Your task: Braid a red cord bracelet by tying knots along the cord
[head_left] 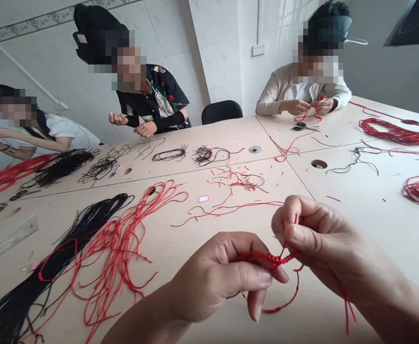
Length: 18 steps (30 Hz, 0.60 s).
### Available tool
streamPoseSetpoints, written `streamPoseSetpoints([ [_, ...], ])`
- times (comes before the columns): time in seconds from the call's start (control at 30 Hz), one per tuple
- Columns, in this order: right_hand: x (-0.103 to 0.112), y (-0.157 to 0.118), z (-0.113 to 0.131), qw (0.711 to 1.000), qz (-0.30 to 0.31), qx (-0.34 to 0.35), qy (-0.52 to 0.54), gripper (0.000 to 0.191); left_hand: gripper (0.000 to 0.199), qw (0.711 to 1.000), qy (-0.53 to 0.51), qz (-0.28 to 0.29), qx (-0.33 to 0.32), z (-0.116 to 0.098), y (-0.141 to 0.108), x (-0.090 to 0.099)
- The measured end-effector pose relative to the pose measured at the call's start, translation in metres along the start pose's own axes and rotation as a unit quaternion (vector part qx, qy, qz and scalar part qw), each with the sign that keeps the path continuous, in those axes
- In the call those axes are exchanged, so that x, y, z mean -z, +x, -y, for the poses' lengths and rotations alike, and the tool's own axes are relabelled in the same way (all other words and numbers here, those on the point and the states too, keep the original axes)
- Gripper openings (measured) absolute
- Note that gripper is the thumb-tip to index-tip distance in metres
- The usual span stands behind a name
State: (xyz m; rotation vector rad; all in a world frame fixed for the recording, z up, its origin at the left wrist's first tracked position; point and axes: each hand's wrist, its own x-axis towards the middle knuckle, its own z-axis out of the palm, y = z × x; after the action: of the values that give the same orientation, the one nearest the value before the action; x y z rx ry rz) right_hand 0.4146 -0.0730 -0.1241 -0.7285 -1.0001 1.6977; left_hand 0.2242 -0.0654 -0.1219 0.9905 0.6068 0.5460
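Note:
A red braided cord bracelet (274,258) stretches between my two hands above the near side of the table. My left hand (227,272) is closed round its thicker knotted part, thumb and fingers pressing it from both sides. With thumb and forefinger, my right hand (310,234) pinches a short red cord end that stands up from the braid. Below, a thinner loop of the same red cord (284,306) hangs down between the hands. Loose red tails (347,310) dangle under my right hand. Part of the braid is hidden behind my fingers.
On the table's left lie a black cord bundle (69,248) and loose red cords (119,243). Red and dark scraps (245,179) are scattered ahead. Scissors (303,126) and red coils (392,131) lie farther right. Three people (159,100) sit across, hands at work.

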Motion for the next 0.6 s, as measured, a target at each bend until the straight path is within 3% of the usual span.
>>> streamPoseSetpoints([
  [0.23,-0.0016,-0.0011,0.0013,1.0,-0.001,0.008,-0.021,0.032,0.013,1.0,-0.007,0.008,-0.003,0.0004,-0.0003,-0.0001],
  [0.43,-0.0025,0.0015,0.0022,0.997,-0.042,0.036,-0.052,0.035,0.009,1.0,0.003,0.014,0.015,0.0006,0.0012,-0.0026],
  [0.6,0.0029,0.0042,0.0033,0.998,-0.014,0.019,-0.063,0.032,0.011,0.978,0.198,-0.042,-0.046,-0.005,-0.0012,-0.0042],
])
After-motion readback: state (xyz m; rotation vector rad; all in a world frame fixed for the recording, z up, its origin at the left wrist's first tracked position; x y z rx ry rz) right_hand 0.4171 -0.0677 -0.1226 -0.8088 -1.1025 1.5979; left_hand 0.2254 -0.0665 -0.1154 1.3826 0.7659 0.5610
